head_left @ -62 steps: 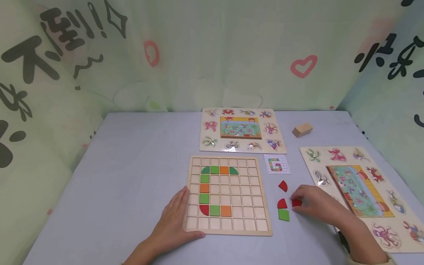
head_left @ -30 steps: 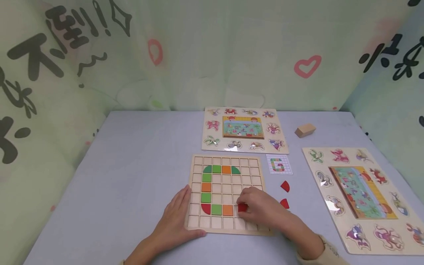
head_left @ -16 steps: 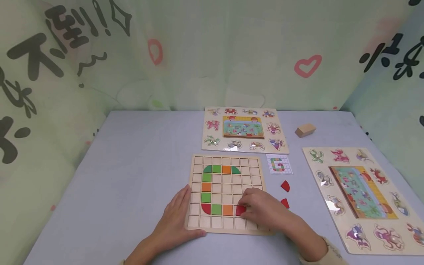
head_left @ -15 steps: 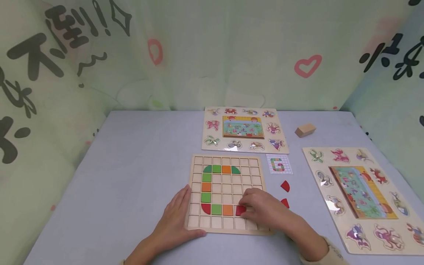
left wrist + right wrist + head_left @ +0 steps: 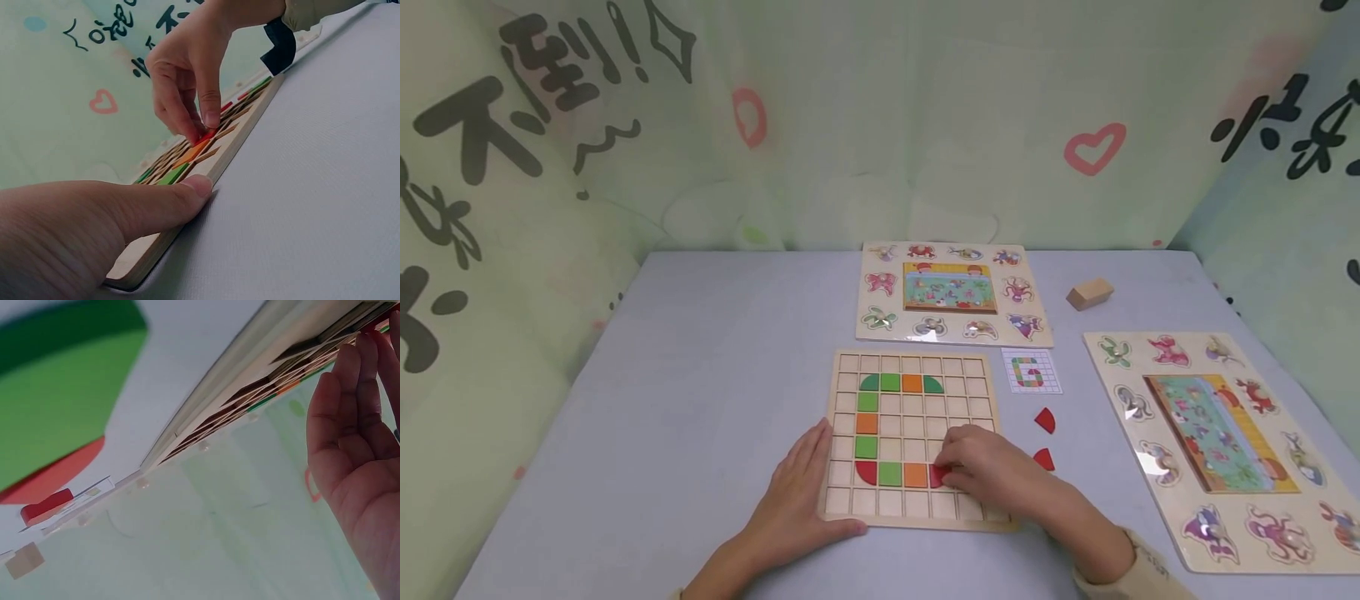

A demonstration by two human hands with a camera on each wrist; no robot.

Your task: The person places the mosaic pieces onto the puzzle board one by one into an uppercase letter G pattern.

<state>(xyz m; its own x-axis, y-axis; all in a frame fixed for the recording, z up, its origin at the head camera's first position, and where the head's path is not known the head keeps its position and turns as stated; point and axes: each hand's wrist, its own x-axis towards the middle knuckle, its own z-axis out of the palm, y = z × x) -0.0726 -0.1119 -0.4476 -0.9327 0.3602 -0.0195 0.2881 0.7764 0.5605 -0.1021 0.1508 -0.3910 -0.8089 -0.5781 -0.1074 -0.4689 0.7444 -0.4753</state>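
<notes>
A wooden grid board (image 5: 901, 527) lies on the table with green, orange and red tiles set in its cells. My left hand (image 5: 802, 492) rests at its lower left corner, fingers straight along the left side; the thumb (image 5: 169, 203) lies on the near edge. Over the board's lower right part, my right hand (image 5: 988, 467) pinches a red tile (image 5: 937, 476) between thumb and fingertips. That tile sits in the cell right of an orange tile (image 5: 915, 475), partly hidden by the fingers. Two red quarter-round tiles, the far one (image 5: 1045, 420) and the near one (image 5: 1043, 459), lie right of the board.
A pattern card (image 5: 1032, 371) lies beside the board's upper right corner. Sea-animal puzzle boards lie behind (image 5: 880, 333) and at right (image 5: 1206, 533). A wooden block (image 5: 1090, 293) stands at the back right. A loose green tile (image 5: 69, 406) shows large in the right wrist view.
My right hand has carried the red tile left from beside the board into the bottom row of coloured tiles, then shifted it slightly against the orange one. The left hand stays at the corner.
</notes>
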